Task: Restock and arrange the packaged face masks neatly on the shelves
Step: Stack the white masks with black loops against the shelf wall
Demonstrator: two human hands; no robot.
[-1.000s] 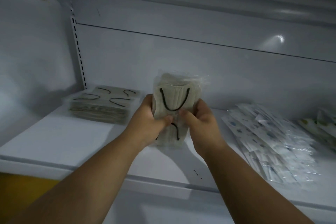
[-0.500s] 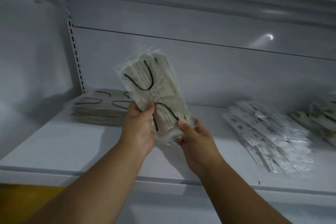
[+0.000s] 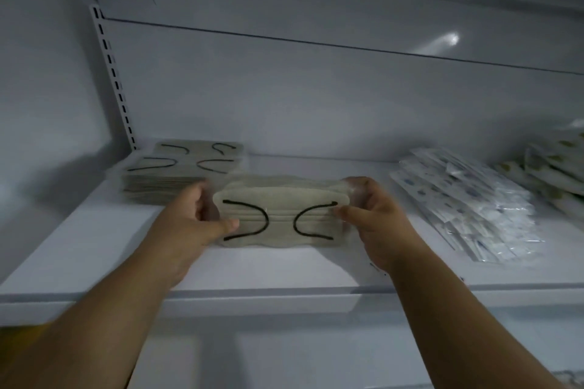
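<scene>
A clear-wrapped pack of beige face masks (image 3: 279,215) with black ear loops lies flat and crosswise, low over the white shelf (image 3: 94,249). My left hand (image 3: 192,219) grips its left end, thumb on top. My right hand (image 3: 371,215) grips its right end the same way. Just behind and to the left rests a stack of the same beige mask packs (image 3: 180,174) in the shelf's back left corner.
A fanned pile of white, blue-printed mask packets (image 3: 467,208) lies to the right. More packets with green print (image 3: 556,170) sit at the far right edge. A slotted upright (image 3: 115,85) and the side wall close the left; another shelf hangs overhead.
The pack was upright in both hands, then tilted up to the left. Now it is turned flat and crosswise and lowered to the shelf, with a hand at each end.
</scene>
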